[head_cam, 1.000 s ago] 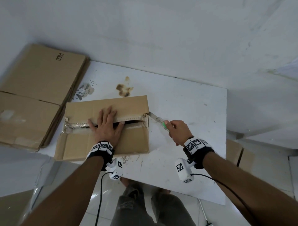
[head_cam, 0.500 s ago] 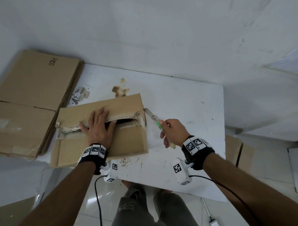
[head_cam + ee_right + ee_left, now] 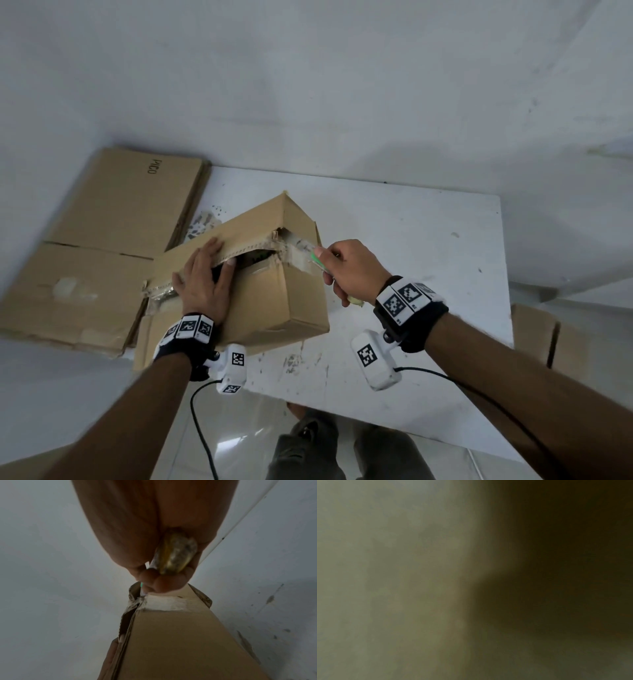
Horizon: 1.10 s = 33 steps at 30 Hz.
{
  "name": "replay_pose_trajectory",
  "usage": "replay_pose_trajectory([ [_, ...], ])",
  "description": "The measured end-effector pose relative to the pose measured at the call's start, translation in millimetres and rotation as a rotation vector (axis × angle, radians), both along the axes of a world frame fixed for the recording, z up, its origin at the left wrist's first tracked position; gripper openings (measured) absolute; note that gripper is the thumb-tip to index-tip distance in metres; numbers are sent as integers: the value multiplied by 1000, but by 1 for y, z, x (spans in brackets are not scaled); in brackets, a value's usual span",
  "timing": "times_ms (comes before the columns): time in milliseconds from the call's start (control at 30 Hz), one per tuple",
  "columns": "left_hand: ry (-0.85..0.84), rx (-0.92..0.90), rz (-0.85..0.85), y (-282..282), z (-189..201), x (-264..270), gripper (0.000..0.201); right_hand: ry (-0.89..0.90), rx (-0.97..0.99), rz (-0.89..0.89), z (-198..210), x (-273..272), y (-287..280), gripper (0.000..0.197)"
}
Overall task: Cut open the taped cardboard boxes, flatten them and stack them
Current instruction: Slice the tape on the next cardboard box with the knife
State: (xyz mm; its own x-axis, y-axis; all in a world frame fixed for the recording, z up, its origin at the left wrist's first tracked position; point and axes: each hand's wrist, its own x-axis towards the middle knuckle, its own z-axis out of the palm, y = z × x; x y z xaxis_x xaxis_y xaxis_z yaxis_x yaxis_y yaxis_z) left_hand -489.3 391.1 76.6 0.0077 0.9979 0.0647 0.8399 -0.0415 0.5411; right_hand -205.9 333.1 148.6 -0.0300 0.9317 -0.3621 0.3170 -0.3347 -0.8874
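Cardboard box (image 3: 274,291) on white worktop (image 3: 428,240), near its left edge, right end tipped up off surface. Top seam split open, torn tape (image 3: 298,245) at right end. Left hand (image 3: 205,284) flat on box top, fingers (image 3: 209,248) straight, close together, tips at seam gap. Right hand (image 3: 349,270) at box's right end, fingers curled around cutter (image 3: 317,262), green part touching tape; blade hidden. Flattened cardboard stack (image 3: 102,240) overhangs worktop's far left corner. Left wrist view dark, blurred. Another box (image 3: 534,329) beyond worktop's right edge.
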Motion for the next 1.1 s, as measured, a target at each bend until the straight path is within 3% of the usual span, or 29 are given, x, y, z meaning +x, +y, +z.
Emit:
replay_pose_trajectory([
  [167, 9, 4, -8, 0, -9, 10, 65, -127, -69, 72, -3, 5, 12, 43],
  [300, 204, -84, -191, -18, -43, 24, 70, -339, -269, 266, -18, 42, -7, 44],
  [400, 221, -94, -168, -29, -64, 31, 68, -252, -383, 255, -42, 62, -34, 42],
  [600, 219, -81, -156, -26, -61, 33, 65, -148, -318, 125, -64, 35, -32, 42],
  [800, 208, -98, -161, -24, -63, 30, 69, -239, -417, 326, -47, 64, -45, 42],
  [1000, 157, -167, -130, -20, -52, 48, 69, -317, -272, 129, -43, 73, -49, 53],
  [1100, 217, -8, -294, -34, -41, 58, 65, -224, -206, 36, -44, 85, -61, 41],
])
